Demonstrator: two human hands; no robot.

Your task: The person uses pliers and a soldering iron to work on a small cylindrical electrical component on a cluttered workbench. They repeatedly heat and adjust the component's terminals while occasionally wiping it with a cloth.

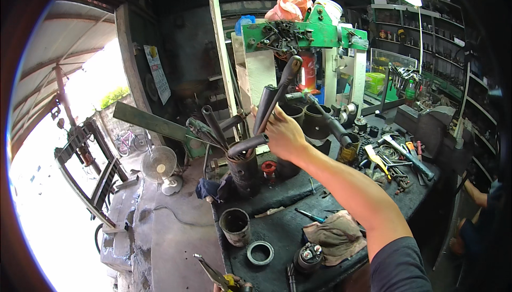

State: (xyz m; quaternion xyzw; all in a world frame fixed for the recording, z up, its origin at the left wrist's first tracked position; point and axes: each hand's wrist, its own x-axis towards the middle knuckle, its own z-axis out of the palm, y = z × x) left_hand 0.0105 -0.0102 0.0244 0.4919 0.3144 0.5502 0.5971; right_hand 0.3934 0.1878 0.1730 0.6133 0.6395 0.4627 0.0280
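My right hand (286,134) reaches out over the bench, fingers curled around a long dark bar (281,93) with a thick rounded upper end. Beside that hand, a dark metal can (244,177) holds several upright tools with black tubular handles (213,124). At the bottom edge my left hand (217,287) is mostly cut off by the frame. It is closed around a plier-like tool (211,271) with long metal jaws and yellow on its handle. Close to this tool, a metal ring (260,253) and an open metal cylinder (235,227) rest on the bench.
A cylindrical motor part (309,257) and a brown rag (336,237) lie near the front. Wrenches and loose tools (397,156) crowd the right side. Behind stands a green press frame (304,33). A fan (160,165) stands left; another person's arm (474,193) shows at far right.
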